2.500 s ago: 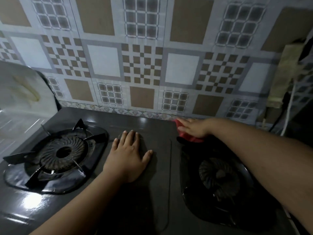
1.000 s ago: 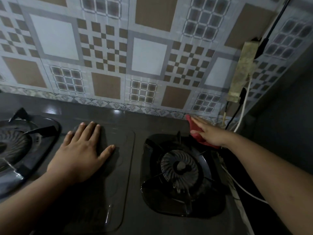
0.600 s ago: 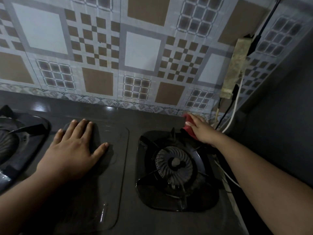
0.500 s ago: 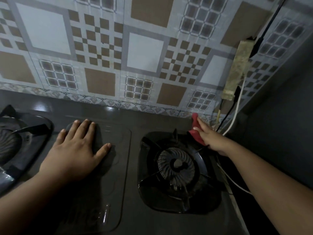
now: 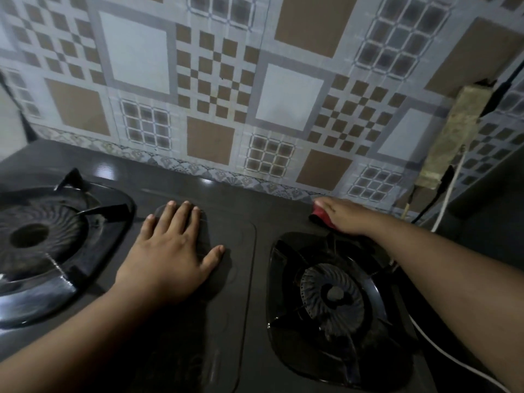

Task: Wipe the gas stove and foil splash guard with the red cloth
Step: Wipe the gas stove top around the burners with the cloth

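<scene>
The red cloth [image 5: 321, 214] lies on the far strip of the gas stove [image 5: 241, 279], just behind the right burner [image 5: 331, 296] and close against the foot of the patterned foil splash guard [image 5: 215, 89]. The right hand [image 5: 344, 215] lies over it, fingers pointing left along the far edge, so only a bunched red end shows past the fingertips. Whether that grip presses flat on the cloth or curls round it I cannot tell, since the fingers' undersides are hidden. The left hand [image 5: 170, 251] rests palm down, fingers spread and straight, on the flat middle panel between the right burner and the left burner [image 5: 37, 236]; it holds nothing and seems to steady the person. The relation that matters is this: the cloth is under the right hand, well apart from the left, and the narrow band it sits on runs left to right between burner and guard. I judge that the wiping of the stove's far edge is in hand, with a stroke along that band the likely next move. The guard rises directly behind the cloth, so the same hand is the nearer one for it too. A power strip [image 5: 450, 134] with its cables [image 5: 448, 194] hangs on the wall just right of the hand, which a rightward sweep could snag.
</scene>
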